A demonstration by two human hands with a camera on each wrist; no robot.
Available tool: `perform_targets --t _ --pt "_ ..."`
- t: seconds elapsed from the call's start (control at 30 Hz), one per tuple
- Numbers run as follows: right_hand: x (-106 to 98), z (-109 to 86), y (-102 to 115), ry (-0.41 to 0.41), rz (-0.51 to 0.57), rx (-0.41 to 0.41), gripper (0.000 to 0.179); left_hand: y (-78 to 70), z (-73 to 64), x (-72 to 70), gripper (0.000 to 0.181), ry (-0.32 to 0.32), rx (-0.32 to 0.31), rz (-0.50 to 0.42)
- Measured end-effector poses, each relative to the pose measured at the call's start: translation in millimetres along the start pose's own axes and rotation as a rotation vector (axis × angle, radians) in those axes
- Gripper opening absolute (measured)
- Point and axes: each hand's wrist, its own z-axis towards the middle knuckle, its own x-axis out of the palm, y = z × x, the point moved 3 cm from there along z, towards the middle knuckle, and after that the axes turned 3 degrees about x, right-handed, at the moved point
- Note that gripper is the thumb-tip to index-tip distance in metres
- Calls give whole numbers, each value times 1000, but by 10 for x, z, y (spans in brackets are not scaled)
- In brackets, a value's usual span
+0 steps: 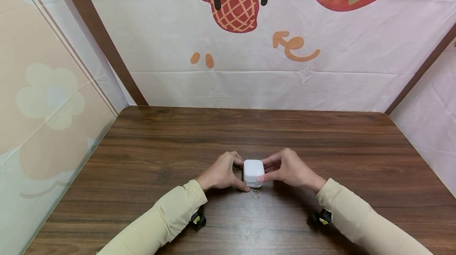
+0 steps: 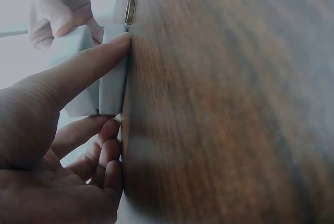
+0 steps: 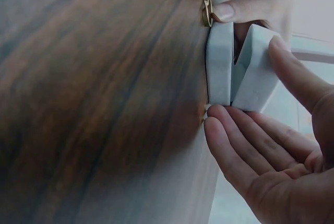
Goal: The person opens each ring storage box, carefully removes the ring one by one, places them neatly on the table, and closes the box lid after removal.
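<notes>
A small white ring box (image 1: 253, 170) stands on the table with its hinged lid (image 3: 259, 70) tilted partly up from the base (image 3: 219, 67). My left hand (image 1: 223, 172) grips the base from the left, thumb across its front corner and fingers curled behind. From the right, my right hand (image 1: 291, 170) holds the lid, its thumb (image 3: 287, 62) on the front edge and its fingers at the hinge side. Just in front of the box lies a gold-coloured ring (image 1: 256, 194), close to the left thumb in the right wrist view. The inside of the box is hidden.
The brown wood-grain table (image 1: 160, 144) extends around both hands. Behind it hangs a white printed cloth (image 1: 171, 29), with more cloth at both sides. Dark wrist cameras are strapped below each beige sleeve (image 1: 156, 219).
</notes>
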Motion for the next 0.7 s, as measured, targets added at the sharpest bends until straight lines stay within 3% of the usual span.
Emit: perform_targets --t 0.37,0.7 --pt "67 -36 42 -65 -137 -5 40 4 12 0 54 -2 -28 -3" --pt "78 -58 46 -79 -176 -4 40 8 13 12 56 -5 -47 -1"
